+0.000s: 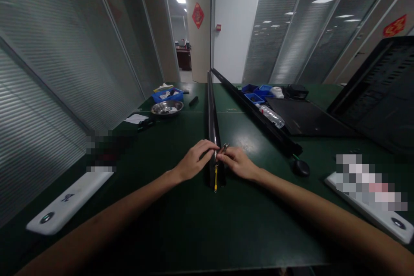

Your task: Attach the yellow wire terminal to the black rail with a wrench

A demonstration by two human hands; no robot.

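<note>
A long black rail (211,116) runs away from me along the middle of the green table, its near end close to my hands. My left hand (194,160) is closed over the rail's left edge, with thumb and fingertips on it. My right hand (239,163) pinches at the rail's right side; a small metal part (226,147) sticks out from its fingers, too small to name. Below the fingertips, a short yellow wire (215,179) with a ring-shaped end lies along the rail's near end. What lies between the fingertips is hidden.
A second black rail (258,116) lies to the right, near a plastic bottle (272,115), blue bins (255,95) and a dark panel (310,116). At left are a metal bowl (167,108) and a blue tray (167,95). White devices (69,202) flank my arms.
</note>
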